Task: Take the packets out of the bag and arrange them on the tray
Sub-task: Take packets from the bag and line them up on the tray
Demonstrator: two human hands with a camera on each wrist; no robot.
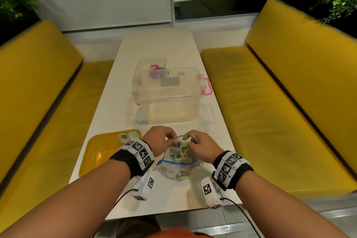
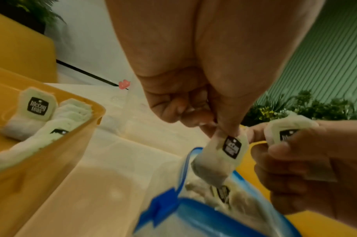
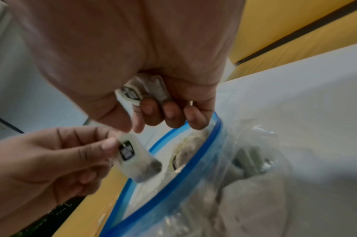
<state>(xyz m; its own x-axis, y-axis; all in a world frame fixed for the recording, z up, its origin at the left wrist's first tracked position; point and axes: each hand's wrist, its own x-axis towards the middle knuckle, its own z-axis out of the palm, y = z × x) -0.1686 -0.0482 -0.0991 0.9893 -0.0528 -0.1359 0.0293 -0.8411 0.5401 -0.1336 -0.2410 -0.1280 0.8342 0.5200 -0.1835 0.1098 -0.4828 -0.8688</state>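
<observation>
Clear zip bag point(image 1: 174, 168) lay open on white bench point(image 1: 173, 48), directly beneath both hands. Left hand point(image 1: 160, 142) fingers point(image 2: 193, 112) pinched one white tea packet point(image 2: 220, 158) by top edge, just above bag mouth. Right hand point(image 1: 202, 148) fingers point(image 3: 169, 113) curled round second packet point(image 3: 141, 93) against palm. More packets inside bag, below fingers. Left of left fingers: yellow tray point(image 1: 96, 152), few packets point(image 2: 31, 113) lined at far corner. Beyond fingers: clear storage box point(image 1: 168, 94), pink latches. Yellow seats either side.
</observation>
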